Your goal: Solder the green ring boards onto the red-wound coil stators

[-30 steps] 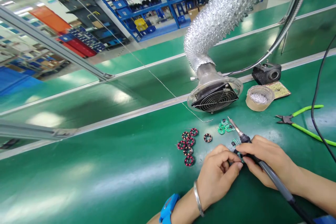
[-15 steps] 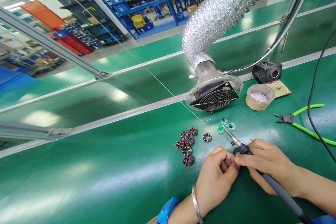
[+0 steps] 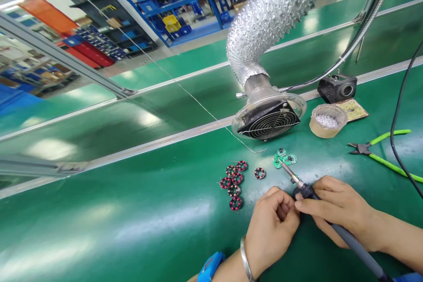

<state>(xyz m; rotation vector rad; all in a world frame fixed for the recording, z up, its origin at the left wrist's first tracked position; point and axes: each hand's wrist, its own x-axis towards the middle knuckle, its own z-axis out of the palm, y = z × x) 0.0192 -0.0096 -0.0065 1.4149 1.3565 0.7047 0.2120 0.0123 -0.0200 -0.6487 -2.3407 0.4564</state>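
My right hand (image 3: 343, 211) is closed around a soldering iron (image 3: 350, 240), whose metal tip points up and left toward several small green circuit boards (image 3: 278, 158) on the bench. Close beside it, my left hand (image 3: 272, 224) is pinched, its fingertips meeting the right hand's fingers below the iron's collar. A small dark part (image 3: 297, 191) shows partly between the hands; what the left fingers grip is mostly hidden. Left of the hands lie several wound stator coils (image 3: 236, 178) in a cluster, and a single stator coil (image 3: 259, 173) sits apart from them.
A fume extractor (image 3: 269, 119) hangs above the boards on a foil duct. Solder wire (image 3: 211, 114) dangles down to the bench. A round tub (image 3: 327, 123), a sponge tray (image 3: 353, 110), a black iron stand (image 3: 337, 88) and green-handled cutters (image 3: 363, 149) are at the right, with a black cable (image 3: 395, 119).
The view has shifted very slightly. Both hands keep nearly the same pose, and the soldering iron stays in my right hand.
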